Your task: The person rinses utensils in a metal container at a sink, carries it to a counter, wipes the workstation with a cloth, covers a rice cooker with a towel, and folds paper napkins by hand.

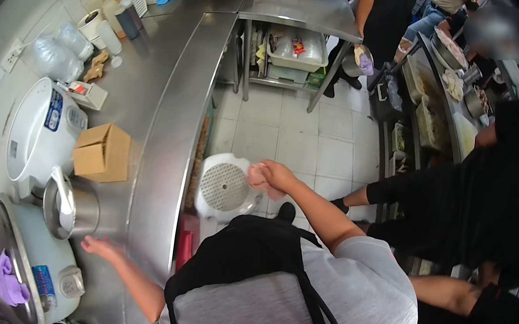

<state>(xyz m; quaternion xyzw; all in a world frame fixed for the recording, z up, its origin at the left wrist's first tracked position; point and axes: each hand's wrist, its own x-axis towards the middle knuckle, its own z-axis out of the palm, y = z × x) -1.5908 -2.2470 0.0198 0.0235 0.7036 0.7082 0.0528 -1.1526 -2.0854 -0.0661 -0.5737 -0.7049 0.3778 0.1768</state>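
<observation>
My right hand (276, 177) is closed around a crumpled pinkish cloth (262, 178), held beside the white stool (224, 187) with a perforated seat. Over the steel counter (159, 130), my left hand (101, 247) is empty with its fingers apart, just below a steel pot (82, 210). A white handle or utensil (63, 190) rests in that pot. Beyond the pot stands an open cardboard box (103, 151), next to a large white rice cooker (49, 130).
A pale green cooker (47, 252) carries a purple cloth (5, 273) on its lid. Bottles (121, 19) stand farther along the counter. A steel table (298, 8) crosses ahead. On the right, a person in black (476, 188) is near shelves with food tubs (432, 125).
</observation>
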